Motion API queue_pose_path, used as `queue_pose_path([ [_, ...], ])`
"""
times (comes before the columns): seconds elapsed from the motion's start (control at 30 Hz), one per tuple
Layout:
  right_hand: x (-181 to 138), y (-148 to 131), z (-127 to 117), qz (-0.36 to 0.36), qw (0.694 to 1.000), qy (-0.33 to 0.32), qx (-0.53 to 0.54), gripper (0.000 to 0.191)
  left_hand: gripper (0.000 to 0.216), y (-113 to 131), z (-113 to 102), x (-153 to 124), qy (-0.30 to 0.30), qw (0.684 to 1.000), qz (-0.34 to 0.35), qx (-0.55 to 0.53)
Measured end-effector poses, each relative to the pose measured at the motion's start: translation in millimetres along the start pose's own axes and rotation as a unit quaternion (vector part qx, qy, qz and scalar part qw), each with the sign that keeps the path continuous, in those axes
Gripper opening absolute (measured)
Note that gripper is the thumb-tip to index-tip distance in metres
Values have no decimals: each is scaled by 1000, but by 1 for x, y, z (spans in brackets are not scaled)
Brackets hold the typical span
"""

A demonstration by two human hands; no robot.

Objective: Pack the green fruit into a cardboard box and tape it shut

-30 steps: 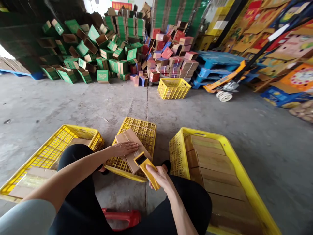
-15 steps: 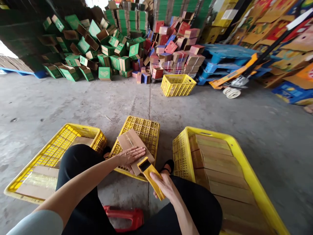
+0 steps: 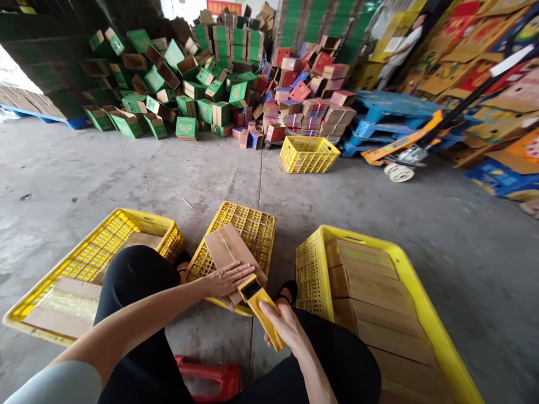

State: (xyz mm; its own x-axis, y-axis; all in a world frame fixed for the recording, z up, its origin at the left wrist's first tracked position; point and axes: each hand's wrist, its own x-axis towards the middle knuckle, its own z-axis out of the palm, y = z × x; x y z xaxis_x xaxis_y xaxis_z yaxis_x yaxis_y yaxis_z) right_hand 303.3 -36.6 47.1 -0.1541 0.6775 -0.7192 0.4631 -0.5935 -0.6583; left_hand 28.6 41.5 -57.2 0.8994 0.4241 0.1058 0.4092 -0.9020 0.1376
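Observation:
A flat cardboard box (image 3: 229, 247) lies at an angle on an upturned yellow crate (image 3: 252, 221) between my knees. My left hand (image 3: 229, 279) lies flat across the near end of the box, fingers stretched out and its thumb by the near edge. In my right hand (image 3: 282, 322) is a yellow handheld tool with a dark window near its front end (image 3: 263, 311); the fingers wrap round its body. Its front end is at the near right corner of the box, close to my left fingertips. Whether it touches the cardboard I cannot tell.
A yellow crate (image 3: 309, 280) packed with cardboard boxes stands right, another crate (image 3: 95, 247) with some boxes left. A red plastic stool (image 3: 229, 381) is beneath me. Ahead are a yellow crate (image 3: 309, 157), green cartons (image 3: 185, 128), blue pallets (image 3: 379, 112), a pallet jack (image 3: 404, 143) and a person (image 3: 402, 47).
My view has tilted and shifted slightly, and a person now shows at the back right. My left hand remains on the box and the yellow tool stays at its corner.

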Motion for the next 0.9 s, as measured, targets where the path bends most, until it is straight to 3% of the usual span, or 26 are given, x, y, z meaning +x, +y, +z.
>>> queue_pose_path([
  [0.3,7,11,-3,-23,1000,-14,-4,61,109,-7,1,2,-10,999,-18,-31],
  [0.6,-18,29,-6,6,999,1,49,56,106,-10,-5,4,-40,997,-23,-61],
  [0.9,-25,30,-8,-19,999,-5,41,55,106,22,-2,1,-6,1000,-2,-19],
])
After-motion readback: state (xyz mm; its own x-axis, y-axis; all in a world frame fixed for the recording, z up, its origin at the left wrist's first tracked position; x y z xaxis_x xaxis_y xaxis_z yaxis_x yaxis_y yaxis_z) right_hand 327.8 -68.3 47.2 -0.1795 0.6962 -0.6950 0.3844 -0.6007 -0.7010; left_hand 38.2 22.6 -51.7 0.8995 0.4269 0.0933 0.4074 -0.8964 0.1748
